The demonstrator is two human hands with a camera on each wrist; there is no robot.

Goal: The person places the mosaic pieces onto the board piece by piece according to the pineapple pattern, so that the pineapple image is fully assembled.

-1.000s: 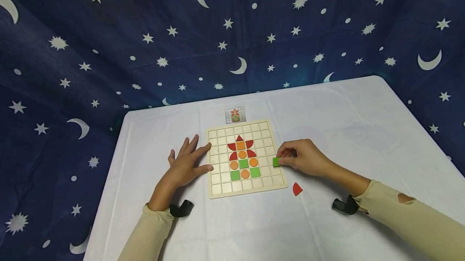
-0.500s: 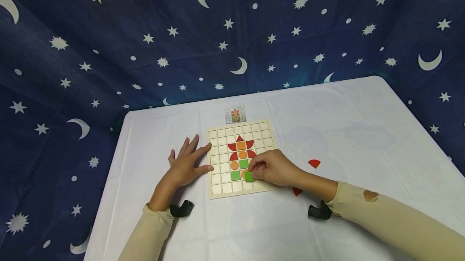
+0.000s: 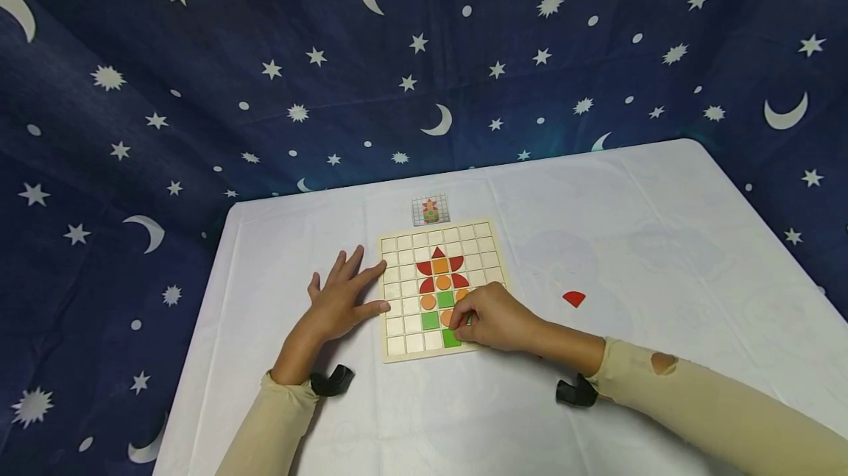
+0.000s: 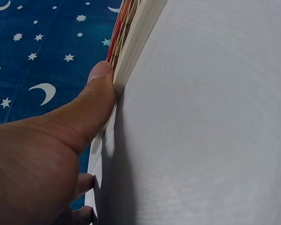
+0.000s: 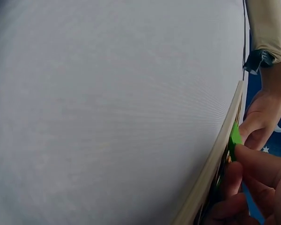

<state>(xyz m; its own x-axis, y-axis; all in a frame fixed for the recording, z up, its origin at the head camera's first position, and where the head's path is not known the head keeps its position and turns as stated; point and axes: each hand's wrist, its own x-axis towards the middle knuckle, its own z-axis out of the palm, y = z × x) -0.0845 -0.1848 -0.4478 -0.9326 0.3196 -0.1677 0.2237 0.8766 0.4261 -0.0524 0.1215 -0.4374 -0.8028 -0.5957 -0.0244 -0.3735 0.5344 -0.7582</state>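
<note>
My right hand [image 3: 493,318] pinches a green square tile [image 3: 452,338] at the bottom row of the wooden grid board [image 3: 403,346]. In the right wrist view the same tile stands tilted between thumb and fingers, close to the board's edge. My left hand [image 3: 339,302] lies with spread fingers at the board's left side, thumb and index finger touching its rim. On the board, red pieces [image 3: 438,253], an orange square [image 3: 440,266], orange circles [image 3: 428,302] and green squares [image 3: 430,321] form a figure. The right hand partly hides the pieces at the figure's lower right.
Behind the board lies a small pattern card [image 3: 430,210] with a printed figure on a grid. A red quarter-circle piece [image 3: 574,299] lies on the white tablecloth [image 3: 649,255] to the right. A dark blue curtain [image 3: 371,115] with stars and moons hangs beyond the table.
My right hand has carried the green square tile from the board's right edge leftward, then slightly down to the bottom row. The left hand has stayed in place.
</note>
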